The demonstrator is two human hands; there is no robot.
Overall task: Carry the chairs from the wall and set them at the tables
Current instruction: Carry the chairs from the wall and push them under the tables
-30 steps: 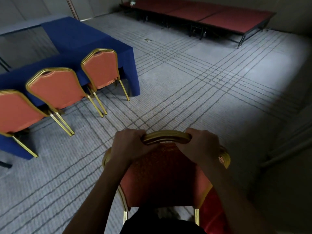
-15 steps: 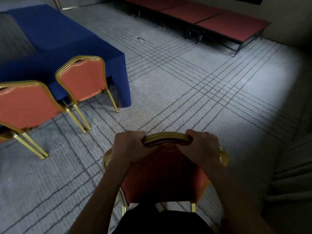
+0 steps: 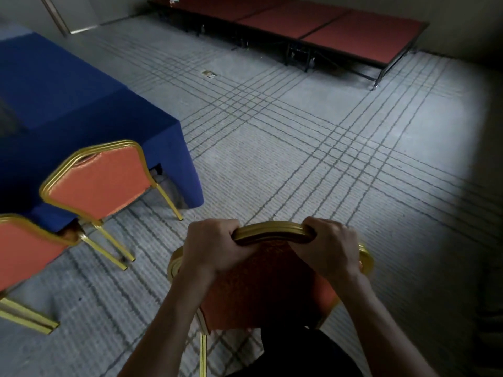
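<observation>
The left hand (image 3: 209, 248) and the right hand (image 3: 329, 248) each curl tight round the gold top rail of a red chair (image 3: 261, 289), one at each end of the rail. This chair is close in front of the person, on the near side of the table (image 3: 68, 104), off its right corner and apart from it. A second chair (image 3: 100, 180) stands at the table's near edge by that corner. A third chair (image 3: 24, 251) stands further left along the table's near edge, partly out of view. Beyond the table, across the lined grey carpet (image 3: 299, 159), a low red platform (image 3: 326, 25) runs along the wall.
</observation>
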